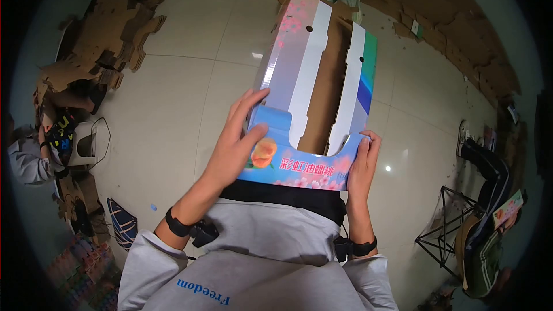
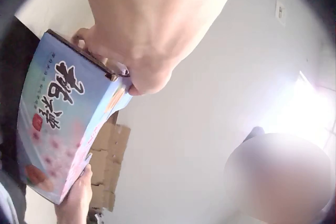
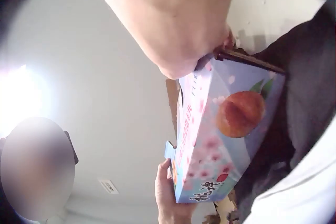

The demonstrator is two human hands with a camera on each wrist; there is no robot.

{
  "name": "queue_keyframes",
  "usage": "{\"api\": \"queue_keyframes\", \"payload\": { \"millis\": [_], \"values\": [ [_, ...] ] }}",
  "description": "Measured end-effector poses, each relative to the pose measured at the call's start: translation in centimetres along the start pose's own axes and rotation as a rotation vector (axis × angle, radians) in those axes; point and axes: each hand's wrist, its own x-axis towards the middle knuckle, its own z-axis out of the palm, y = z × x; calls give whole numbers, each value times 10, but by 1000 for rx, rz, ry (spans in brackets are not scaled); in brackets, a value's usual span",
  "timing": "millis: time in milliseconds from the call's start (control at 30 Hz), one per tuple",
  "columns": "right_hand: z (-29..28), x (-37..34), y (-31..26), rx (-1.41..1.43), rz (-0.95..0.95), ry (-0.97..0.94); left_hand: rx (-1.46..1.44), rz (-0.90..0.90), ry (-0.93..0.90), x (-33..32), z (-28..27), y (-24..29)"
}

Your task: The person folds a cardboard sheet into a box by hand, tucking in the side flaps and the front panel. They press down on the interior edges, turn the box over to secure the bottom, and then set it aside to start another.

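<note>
Head view is showing us a person's grey shirt nearest on this side of the box, with black cloth lying just by its near end. At the box's left near corner, the left hand is grasping it, the fingers lying along the side and the thumb on the printed front. At the right near corner, the right hand is grasping it too, and both wrist views are showing us the same hold. We are seeing the box held between the hands, in front of the waist; whether the lap is bearing it, we cannot tell. Behind its printed front, a long slot is baring brown cardboard between white-edged flaps. Farther out, right of the box, a black wire frame is standing on the tiled floor. Left of the box, a white stool is standing beside a second person. Beyond and left of the box, flattened cardboard is lying piled.
</note>
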Motion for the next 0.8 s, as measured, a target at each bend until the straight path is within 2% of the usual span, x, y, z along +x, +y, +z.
{"api": "queue_keyframes", "payload": {
  "millis": [67,100,200,300,433,500,600,700,800],
  "values": [
    [1,5,-4,32,69,-9,59,-25,-37,11,-6,7],
    [2,7,-6,50,102,-13,-16,-74,-18,13,-4,10],
    [0,7,3,155,189,12,144,2,26,10,-1,2],
    [-8,-23,-28,295,339,25,-10,-171,59,-14,-7,21],
    [-35,-66,-54,571,514,-192,-51,-250,97,-64,-18,45],
    [-27,-75,-39,399,388,-173,-51,-276,124,-73,-22,34],
    [-12,-69,-22,284,210,-109,81,-230,164,-71,-23,-9],
    [1,-38,-35,301,175,-59,166,-113,245,-47,-9,0],
    [9,-13,-28,314,163,-90,404,3,148,-30,-18,-5]
  ]
}}
